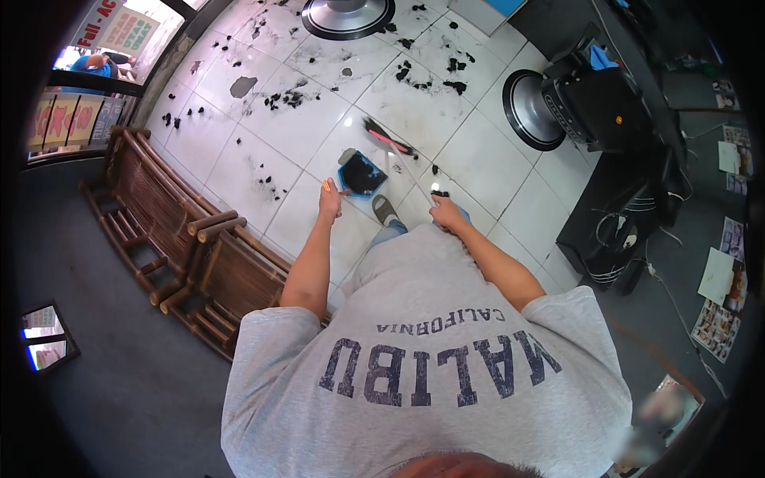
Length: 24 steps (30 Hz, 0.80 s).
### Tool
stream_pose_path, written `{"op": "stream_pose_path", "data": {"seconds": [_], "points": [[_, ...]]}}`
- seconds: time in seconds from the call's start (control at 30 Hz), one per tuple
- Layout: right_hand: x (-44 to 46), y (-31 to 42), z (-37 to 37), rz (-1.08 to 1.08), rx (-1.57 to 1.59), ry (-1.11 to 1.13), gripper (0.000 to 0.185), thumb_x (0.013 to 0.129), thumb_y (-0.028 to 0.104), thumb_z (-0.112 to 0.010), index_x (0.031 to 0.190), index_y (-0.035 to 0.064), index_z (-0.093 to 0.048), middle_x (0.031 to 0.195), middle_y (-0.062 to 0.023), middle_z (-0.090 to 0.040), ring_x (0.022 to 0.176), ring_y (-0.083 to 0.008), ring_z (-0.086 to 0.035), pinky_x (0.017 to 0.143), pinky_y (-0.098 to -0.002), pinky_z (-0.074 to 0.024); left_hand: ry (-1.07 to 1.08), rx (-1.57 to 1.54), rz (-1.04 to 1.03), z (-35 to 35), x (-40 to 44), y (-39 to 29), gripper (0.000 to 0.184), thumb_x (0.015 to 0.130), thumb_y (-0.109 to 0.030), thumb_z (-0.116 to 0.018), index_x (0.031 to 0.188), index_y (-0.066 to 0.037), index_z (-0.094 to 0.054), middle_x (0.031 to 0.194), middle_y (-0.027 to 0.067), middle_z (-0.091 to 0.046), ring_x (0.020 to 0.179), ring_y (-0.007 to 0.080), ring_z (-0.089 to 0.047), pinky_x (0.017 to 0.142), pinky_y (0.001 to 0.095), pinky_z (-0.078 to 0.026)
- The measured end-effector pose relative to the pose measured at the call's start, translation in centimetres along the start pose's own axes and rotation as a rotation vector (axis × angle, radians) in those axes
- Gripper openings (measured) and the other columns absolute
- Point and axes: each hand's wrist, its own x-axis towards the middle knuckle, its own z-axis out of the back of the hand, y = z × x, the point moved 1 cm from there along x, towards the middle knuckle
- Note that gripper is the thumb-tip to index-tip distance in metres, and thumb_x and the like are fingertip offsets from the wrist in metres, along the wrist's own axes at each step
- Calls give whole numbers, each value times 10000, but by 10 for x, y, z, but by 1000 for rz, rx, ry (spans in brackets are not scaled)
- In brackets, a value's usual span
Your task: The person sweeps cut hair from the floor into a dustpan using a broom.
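My left hand (331,199) is closed around the orange-tipped handle of a blue dustpan (362,174), which rests on the tiled floor with a dark heap of hair in it. My right hand (446,213) grips the pale stick of a broom (388,142). The broom's red head and dark bristles lie on the tiles just beyond the dustpan. Clumps of dark hair (288,99) are scattered over the white floor ahead, and a small clump sits beside my right hand.
Bamboo benches (163,191) stand along the left side. A black barber chair (594,107) on a round metal base is at the right, and another round base (348,16) stands ahead. A black shelf with cables (610,231) is at the right wall.
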Motion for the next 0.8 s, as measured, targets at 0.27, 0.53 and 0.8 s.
{"op": "stream_pose_path", "data": {"seconds": [0.27, 0.53, 0.8], "points": [[-7, -11, 5, -52, 31, -48, 639, 742, 104, -489, 1373, 2, -465, 853, -238, -678, 484, -264, -627, 491, -376, -514, 41, -2, -87, -7, 1, -7, 462, 1016, -499, -175, 1077, -82, -362, 909, 127, -724, 373, 90, -284, 317, 236, -268], [-15, -1, -3, -186, 503, 112, 538, 863, 70, -534, 1397, 63, -468, 567, -17, -450, 365, -105, -393, 337, -279, -318, 15, 56, -37, -23, 12, -22, 483, 1006, -527, -185, 1078, -83, -361, 922, 179, -714, 365, 95, -277, 316, 235, -261], [-15, -10, -11, -106, 492, 139, 521, 874, 84, -529, 1391, 57, -475, 564, -29, -474, 375, -113, -422, 344, -285, -321, 74, -30, 5, -17, 21, -14, 566, 977, -581, -289, 1243, -85, -354, 858, 158, -636, 420, 124, -409, 329, 272, -337]]}}
